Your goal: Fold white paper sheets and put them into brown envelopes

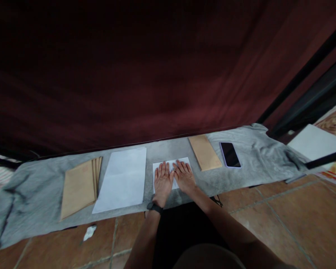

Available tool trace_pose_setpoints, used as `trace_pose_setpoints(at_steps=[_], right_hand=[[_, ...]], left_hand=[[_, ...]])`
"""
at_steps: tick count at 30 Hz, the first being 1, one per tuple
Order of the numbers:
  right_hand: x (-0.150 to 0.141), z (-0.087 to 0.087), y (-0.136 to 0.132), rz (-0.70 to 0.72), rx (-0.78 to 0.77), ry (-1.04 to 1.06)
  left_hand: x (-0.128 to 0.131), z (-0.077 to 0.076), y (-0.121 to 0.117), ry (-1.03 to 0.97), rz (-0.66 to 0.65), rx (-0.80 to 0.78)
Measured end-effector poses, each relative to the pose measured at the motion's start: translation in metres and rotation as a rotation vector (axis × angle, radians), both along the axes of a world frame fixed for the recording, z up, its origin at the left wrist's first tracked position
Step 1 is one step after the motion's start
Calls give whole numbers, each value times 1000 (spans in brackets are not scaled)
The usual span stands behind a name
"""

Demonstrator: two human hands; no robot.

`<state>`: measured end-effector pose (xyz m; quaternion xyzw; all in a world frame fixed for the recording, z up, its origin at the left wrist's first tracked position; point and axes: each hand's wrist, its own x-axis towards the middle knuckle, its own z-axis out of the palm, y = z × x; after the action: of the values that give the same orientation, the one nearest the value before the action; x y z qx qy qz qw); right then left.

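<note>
Both my hands lie flat on a small white sheet of paper (186, 160), which may be folded; they cover much of it. My left hand (162, 181), with a dark watch (155, 207) on the wrist, presses on the left half with fingers stretched out. On the right half rests my right hand (184, 177), its fingers spread. The two thumbs nearly meet over the middle. To the left is a larger white sheet or stack of paper (123, 177). A brown envelope (205, 153) lies just right of my hands.
Several brown envelopes (78, 183) are fanned out at the left. A phone (231, 154) with a pale purple edge lies at the right. Everything rests on a grey cloth (257, 160). Behind hangs a dark red curtain (168, 82). A white scrap (89, 232) is on the tiled floor.
</note>
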<state>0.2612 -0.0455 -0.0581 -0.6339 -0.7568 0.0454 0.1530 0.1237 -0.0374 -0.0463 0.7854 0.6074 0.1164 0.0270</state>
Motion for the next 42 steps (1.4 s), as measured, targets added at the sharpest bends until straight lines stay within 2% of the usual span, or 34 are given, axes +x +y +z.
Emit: trace_pose_setpoints(at_steps=[10,18,23,26,29,32,36,39,42], right_hand=[[4,-6,5,-125,-6,6],[8,-17,4,-213,76,15],[10,-23,1,-239,141,20],[11,-22,0,-241,128,33],[11,-18,0,-241,78,26],[11,-16,0,-242,54,29],[12,-16,-1,-237,94,64],[14,-16,-2,-220,117,91],[16,-14,-2,-199,118,145]], left_hand=[[-12,-5,1,-17,190,55],[-16,-6,-5,-48,293,115],[-19,-2,-8,-62,330,117],[-22,4,-12,-94,329,112],[-28,11,-16,-165,334,99],[-37,16,-17,-288,396,48],[-47,17,-12,-621,501,-136],[-49,17,-8,-757,495,-174],[-47,30,-6,-812,466,-141]])
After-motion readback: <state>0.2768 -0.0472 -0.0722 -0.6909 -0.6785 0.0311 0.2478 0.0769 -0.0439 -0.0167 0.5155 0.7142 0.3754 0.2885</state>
